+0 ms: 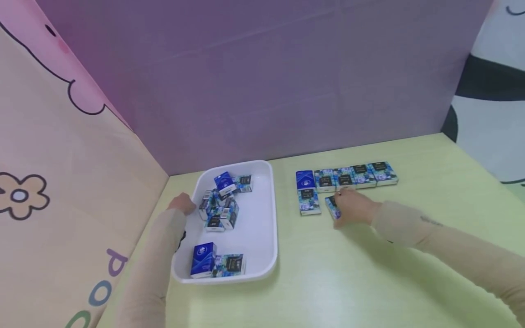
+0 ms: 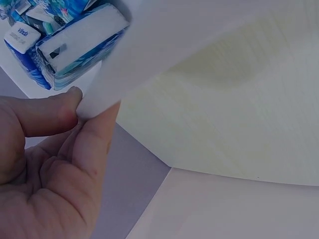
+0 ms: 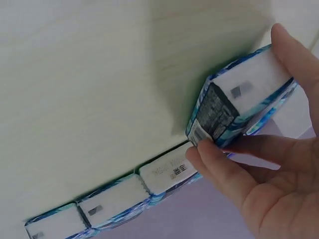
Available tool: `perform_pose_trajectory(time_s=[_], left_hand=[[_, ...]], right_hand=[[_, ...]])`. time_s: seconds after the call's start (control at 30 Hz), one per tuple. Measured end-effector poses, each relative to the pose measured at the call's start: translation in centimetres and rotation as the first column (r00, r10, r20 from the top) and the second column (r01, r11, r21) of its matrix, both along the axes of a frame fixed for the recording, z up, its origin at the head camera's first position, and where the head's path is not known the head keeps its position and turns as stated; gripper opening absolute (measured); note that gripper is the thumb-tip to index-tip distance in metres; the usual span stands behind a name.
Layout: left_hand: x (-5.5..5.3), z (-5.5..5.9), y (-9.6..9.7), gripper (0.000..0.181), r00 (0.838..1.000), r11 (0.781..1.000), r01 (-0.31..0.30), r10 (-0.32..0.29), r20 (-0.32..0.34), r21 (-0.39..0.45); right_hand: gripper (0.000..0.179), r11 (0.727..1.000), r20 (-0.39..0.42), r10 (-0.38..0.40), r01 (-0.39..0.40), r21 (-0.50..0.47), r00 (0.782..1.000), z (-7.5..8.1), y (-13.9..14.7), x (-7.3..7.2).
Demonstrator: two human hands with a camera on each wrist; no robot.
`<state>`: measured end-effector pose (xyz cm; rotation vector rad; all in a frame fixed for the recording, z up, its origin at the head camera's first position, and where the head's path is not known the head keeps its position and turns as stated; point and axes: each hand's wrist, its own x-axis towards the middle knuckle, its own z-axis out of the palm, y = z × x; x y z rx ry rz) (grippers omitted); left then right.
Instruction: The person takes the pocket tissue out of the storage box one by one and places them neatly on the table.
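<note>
My left hand [image 1: 182, 203] is at the left side of the white plastic tray [image 1: 257, 228]. In the left wrist view its thumb and fingers pinch the tray's rim [image 2: 107, 82]. Out on the table, my right hand [image 1: 354, 208] holds a blue floral tissue pack [image 3: 261, 82] between thumb and fingers, tilted in the right wrist view. In the head view most of that pack is hidden by the hand. Just beyond it is a row of tissue packs [image 1: 344, 178], with one blue pack [image 1: 305, 180] at its left end and a floral pack [image 1: 308, 202] in front of that.
Inside the tray, several tissue packs lie in a loose heap [image 1: 219, 205]. A blue pack [image 1: 203, 259] and a floral pack [image 1: 229, 265] lie at its near end. The pale green table [image 1: 328, 282] meets a purple wall panel [image 1: 246, 91] at the back.
</note>
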<state>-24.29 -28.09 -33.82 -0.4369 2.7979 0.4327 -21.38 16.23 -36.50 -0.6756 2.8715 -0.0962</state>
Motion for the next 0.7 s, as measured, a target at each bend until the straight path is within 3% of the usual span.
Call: perform_pose_trajectory(time_s=[0.17,0.53,0.7], left_hand=[[0.2,0.1,0.1,0.043,1.0,1.0,-0.009,0.009,-0.003,0.002],[-0.5,-0.7,-0.5,0.041,1.0,1.0,0.015,-0.015,-0.023,-0.024],[-0.3,-0.5,-0.4,0.041,1.0,1.0,0.015,-0.016,-0.022,-0.025]], right_hand=[[0.086,1.0,-0.034,0.005,-0.005,0.016,0.999,-0.4,-0.3,0.3],[0.072,0.997,-0.124,0.075,-0.071,0.033,0.99,-0.7,-0.9,0.3],[0.065,0.995,-0.205,0.095,-0.088,0.041,0.974,-1.2,-1.2,0.1]])
